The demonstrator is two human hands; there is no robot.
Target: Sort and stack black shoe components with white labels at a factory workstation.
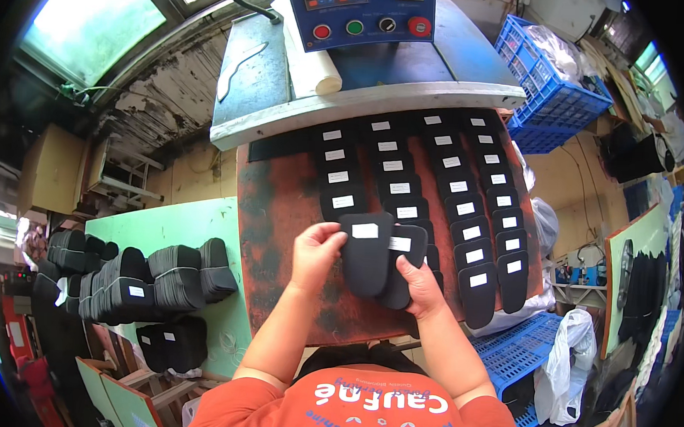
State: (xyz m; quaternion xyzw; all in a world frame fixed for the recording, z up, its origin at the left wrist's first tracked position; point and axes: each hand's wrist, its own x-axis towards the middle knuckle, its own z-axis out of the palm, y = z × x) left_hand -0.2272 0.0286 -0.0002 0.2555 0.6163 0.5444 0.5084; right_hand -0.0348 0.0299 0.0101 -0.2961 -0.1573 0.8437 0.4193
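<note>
At the centre of the view, over a worn reddish-brown surface (pixel 280 210), both hands are clamped on a small stack of black insoles (pixel 378 258), each piece carrying a white label. The left hand (pixel 317 252) pinches the stack's edge at 9 o'clock, thumb on top of the uppermost piece; the right hand (pixel 419 283) grips it from 4 o'clock, fingers curled underneath and thumb pressing the lower piece. The two hands stay a little apart, with the stack between them, held just above the surface. From 12 o'clock round to 3 o'clock of the stack, four rows of matching insoles (pixel 444 188) lie overlapped on the surface, running up under a grey press machine (pixel 364 91). A blue control box (pixel 360 9) with red, green and black buttons sits on that machine at 12 o'clock. At 9 o'clock, on a pale green table (pixel 179 228), lean piles of black insoles (pixel 145 277). A blue crate (pixel 554 85) stands at 1 o'clock, another blue crate (pixel 517 346) at 4 o'clock.
</note>
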